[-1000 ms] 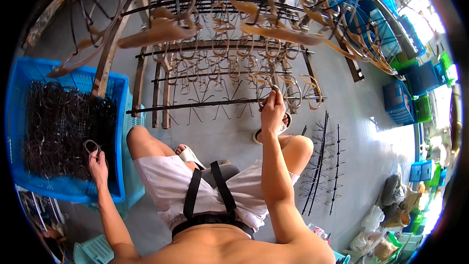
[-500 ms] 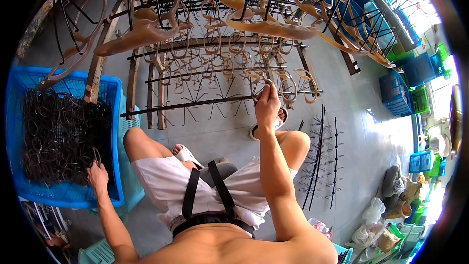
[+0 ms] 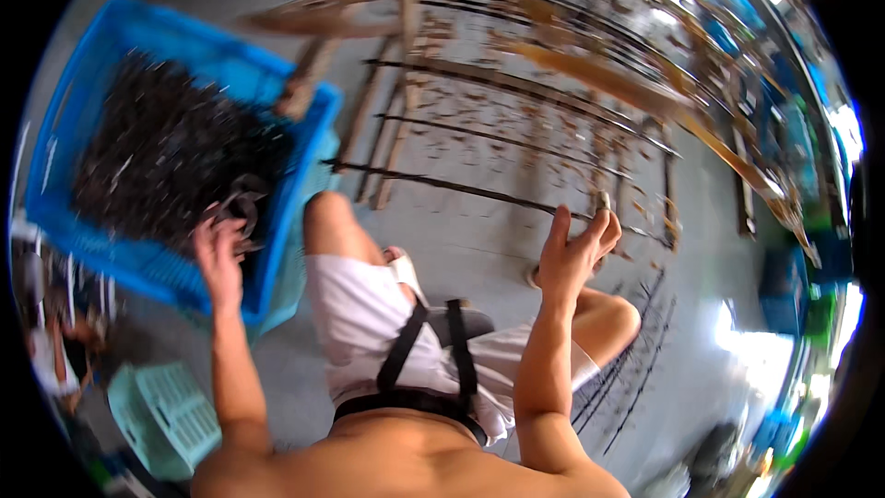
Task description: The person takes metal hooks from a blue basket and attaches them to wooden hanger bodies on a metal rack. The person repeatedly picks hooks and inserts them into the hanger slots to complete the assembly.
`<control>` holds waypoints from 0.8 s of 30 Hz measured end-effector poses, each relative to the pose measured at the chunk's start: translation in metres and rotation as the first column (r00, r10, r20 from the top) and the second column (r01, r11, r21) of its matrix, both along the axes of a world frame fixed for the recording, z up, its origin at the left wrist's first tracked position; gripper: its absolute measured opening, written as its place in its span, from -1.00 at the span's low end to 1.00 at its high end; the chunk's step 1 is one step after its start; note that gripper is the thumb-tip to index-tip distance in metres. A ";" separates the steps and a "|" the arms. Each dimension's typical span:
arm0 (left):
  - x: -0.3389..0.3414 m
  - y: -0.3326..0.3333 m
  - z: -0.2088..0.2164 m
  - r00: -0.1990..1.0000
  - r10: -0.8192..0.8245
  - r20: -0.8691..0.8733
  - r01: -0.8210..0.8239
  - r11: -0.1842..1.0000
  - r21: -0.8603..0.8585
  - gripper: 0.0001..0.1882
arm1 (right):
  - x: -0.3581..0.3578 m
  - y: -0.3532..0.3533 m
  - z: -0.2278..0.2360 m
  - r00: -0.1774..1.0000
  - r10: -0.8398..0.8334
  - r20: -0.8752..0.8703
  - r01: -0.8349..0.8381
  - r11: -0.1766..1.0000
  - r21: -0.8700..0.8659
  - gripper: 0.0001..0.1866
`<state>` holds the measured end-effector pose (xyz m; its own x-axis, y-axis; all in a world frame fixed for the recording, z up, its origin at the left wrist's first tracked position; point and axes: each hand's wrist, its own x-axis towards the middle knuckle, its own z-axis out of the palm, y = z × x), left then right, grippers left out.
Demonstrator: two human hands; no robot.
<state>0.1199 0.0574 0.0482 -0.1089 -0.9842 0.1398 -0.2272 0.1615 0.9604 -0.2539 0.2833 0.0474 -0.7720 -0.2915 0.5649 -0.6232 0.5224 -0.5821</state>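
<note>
Left hand (image 3: 219,260): over the basket, fingers loosely spread; a thin, dark, curved piece (image 3: 249,192) at the fingertips, gripped or merely touched, blur leaves untold. Right hand (image 3: 569,263): thumb and fingers parted, no held piece visible; a pale cover (image 3: 604,200) on one fingertip. Changed: fingers, closed at the rack half a second ago, now stand apart, apparently freed. Basket: blue rectangular plastic (image 3: 212,51), at left, bearing a dark tangled heap (image 3: 166,152). Beyond: wood-and-rod rack (image 3: 516,86), hung with small amber, curved frames, blurred.
</note>
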 end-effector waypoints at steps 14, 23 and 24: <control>-0.100 0.048 0.021 0.785 -0.460 -0.415 0.590 0.759 0.276 -0.63 | 0.059 -0.016 0.004 0.103 0.792 0.602 -0.469 0.572 -0.672 -0.81; -0.107 0.059 0.015 0.659 -0.455 -0.598 0.748 0.481 0.458 -0.60 | -0.009 -0.028 -0.052 0.755 0.173 0.633 0.255 0.812 -0.526 -0.80; -0.108 0.060 0.014 0.681 -0.453 -0.575 0.729 0.489 0.478 -0.60 | -0.009 -0.030 -0.053 0.734 0.224 0.641 0.256 0.783 -0.567 -0.79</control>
